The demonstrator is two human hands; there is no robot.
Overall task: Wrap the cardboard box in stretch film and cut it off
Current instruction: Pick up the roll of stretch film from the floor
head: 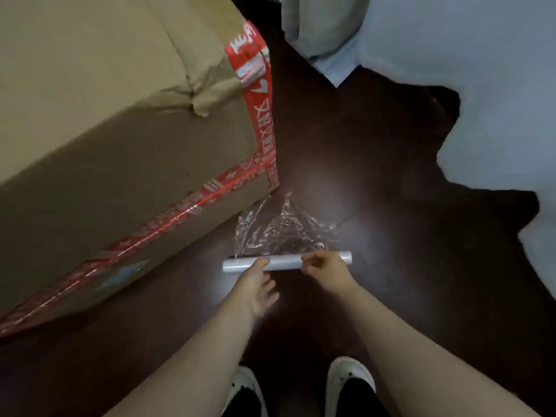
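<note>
A large brown cardboard box (114,139) with red printed tape along its edges fills the left side, standing on the dark floor. Just right of its near corner lies a roll of stretch film (282,262), with a crumpled loose sheet of film (279,230) spread on the floor beyond it. My left hand (255,284) reaches the roll's left part with straight, spread fingers, the fingertips touching it. My right hand (325,267) has its fingers curled over the roll's right part.
Pale blue-grey bedding (481,85) hangs down at the right and top right. Dark wooden floor (391,236) lies between box and bedding. My two shoes (349,380) with white toes stand at the bottom edge.
</note>
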